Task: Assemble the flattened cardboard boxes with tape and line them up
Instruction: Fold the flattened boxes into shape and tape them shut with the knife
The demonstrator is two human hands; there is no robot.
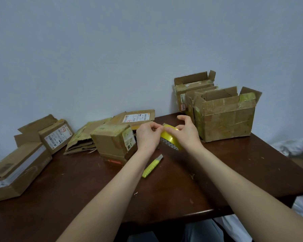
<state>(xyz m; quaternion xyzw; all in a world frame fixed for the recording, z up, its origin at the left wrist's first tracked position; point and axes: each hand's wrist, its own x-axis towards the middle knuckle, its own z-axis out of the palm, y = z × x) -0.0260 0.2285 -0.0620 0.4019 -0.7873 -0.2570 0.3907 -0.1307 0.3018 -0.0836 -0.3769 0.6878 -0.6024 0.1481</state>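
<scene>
On the small white sticker [183, 107] of the rear open box [192, 80], right of centre: handwritten digits turned sideways, perhaps 445, not sure. On the shipping label [57, 137] of the left box [51, 127]: a barcode and a red-framed handwritten mark, print too small to read. On the label [135, 117] of the flattened box [117, 118] at centre: a red mark and small print, unreadable. Same for the side label [129, 139] of the middle box [110, 144].
</scene>
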